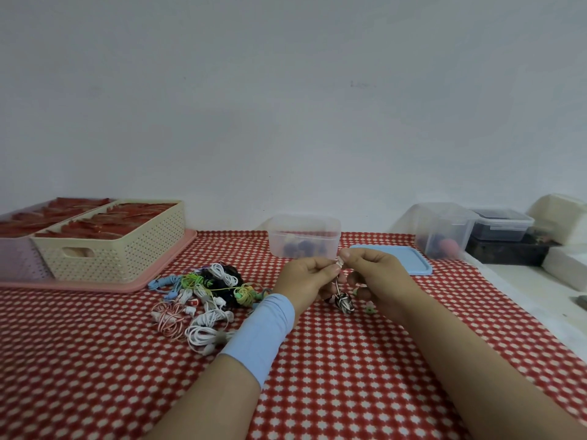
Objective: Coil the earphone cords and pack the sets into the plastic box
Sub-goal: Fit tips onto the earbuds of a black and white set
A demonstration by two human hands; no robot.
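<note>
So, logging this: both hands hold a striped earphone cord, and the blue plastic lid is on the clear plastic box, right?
No: the head view shows the blue plastic lid lying on the red cloth beside the clear plastic box. Rest stands.

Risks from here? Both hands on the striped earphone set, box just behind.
1. The coil of the black-and-white earphone set dangles below the left hand and right hand, which pinch only its top; it may unwind.
2. The pile of earphones lies beside the left forearm; cords might snag and drag.
3. The plastic box sits right behind the hands; a forward reach could nudge it.
</note>
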